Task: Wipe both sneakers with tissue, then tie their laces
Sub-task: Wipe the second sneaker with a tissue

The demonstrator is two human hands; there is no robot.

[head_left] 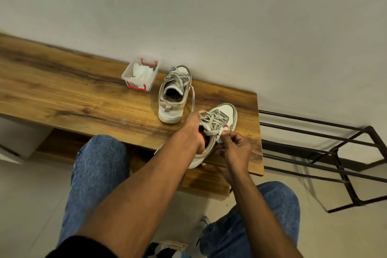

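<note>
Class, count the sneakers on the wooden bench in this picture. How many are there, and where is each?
2. One sneaker stands beside the plastic box; the other sneaker is nearer the bench's right end, between both hands.

A long brown wooden surface (83, 94) stands against a pale wall. On it sits a small clear box (139, 74) with red clips, and white tissue (140, 73) lies inside the box. Just beside the box is one sneaker (173, 94). Another sneaker (217, 128) sits near the right end, close to the front edge.
</note>
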